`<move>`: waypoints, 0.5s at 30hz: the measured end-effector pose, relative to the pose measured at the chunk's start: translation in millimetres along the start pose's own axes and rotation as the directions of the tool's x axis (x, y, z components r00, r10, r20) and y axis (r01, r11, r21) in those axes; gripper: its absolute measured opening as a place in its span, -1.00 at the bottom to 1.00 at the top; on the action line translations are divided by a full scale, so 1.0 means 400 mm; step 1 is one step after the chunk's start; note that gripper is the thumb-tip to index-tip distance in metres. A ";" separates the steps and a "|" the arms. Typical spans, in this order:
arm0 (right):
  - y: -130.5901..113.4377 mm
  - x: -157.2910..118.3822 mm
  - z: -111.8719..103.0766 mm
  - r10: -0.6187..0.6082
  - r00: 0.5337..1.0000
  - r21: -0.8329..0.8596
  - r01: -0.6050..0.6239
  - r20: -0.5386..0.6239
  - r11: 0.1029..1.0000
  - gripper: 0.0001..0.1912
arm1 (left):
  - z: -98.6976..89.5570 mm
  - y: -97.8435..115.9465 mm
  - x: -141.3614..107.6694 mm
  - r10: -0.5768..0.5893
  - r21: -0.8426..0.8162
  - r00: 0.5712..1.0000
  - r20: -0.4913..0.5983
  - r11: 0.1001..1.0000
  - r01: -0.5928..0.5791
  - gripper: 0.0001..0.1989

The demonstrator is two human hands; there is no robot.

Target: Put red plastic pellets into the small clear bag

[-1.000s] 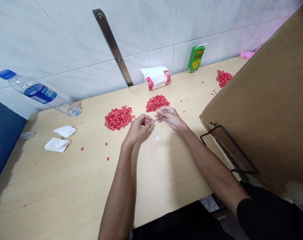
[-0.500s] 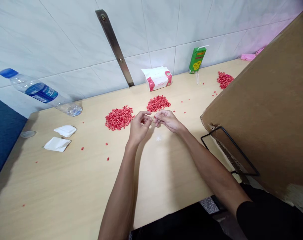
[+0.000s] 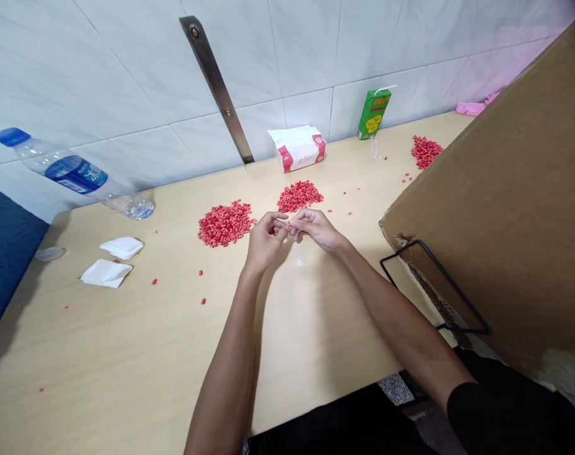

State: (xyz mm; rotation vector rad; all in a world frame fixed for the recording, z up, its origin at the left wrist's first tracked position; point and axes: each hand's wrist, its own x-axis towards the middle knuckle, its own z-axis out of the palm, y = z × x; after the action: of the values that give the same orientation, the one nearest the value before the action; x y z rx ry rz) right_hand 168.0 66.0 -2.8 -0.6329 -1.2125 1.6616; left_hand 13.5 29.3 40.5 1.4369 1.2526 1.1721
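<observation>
My left hand (image 3: 265, 239) is raised just above the table, its fingers curled and its thumb and index finger pinched. My right hand (image 3: 315, 228) meets it from the right, thumb and fingertips closed together. The fingertips of both hands nearly touch; what lies between them is too small and too covered to make out now. Right behind the hands is a heap of small red pieces (image 3: 299, 196). A larger heap of the same red pieces (image 3: 224, 224) lies left of my left hand.
Beyond the heaps stand a tissue pack (image 3: 301, 150) and a green drink carton (image 3: 375, 114). Another red heap (image 3: 426, 153) lies by the cardboard panel (image 3: 496, 189) on the right. On the left are a plastic bottle (image 3: 79, 174), folded tissues (image 3: 107, 273) and several stray red pieces.
My right fingertips have moved slightly left, closer to the left ones. A speck of red that showed at the right fingertips is now hidden. The heaps look the same.
</observation>
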 end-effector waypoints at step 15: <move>-0.002 0.002 -0.003 0.059 0.998 0.034 -0.059 -0.012 0.998 -0.55 | -0.005 -0.014 0.002 -0.038 -0.056 0.999 -0.016 0.998 0.037 -0.75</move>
State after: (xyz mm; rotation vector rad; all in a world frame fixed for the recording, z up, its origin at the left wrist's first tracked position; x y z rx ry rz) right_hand 169.1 67.3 -2.4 -0.6633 -1.1642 1.7211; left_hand 10.7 30.8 35.7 1.3597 1.2445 1.1868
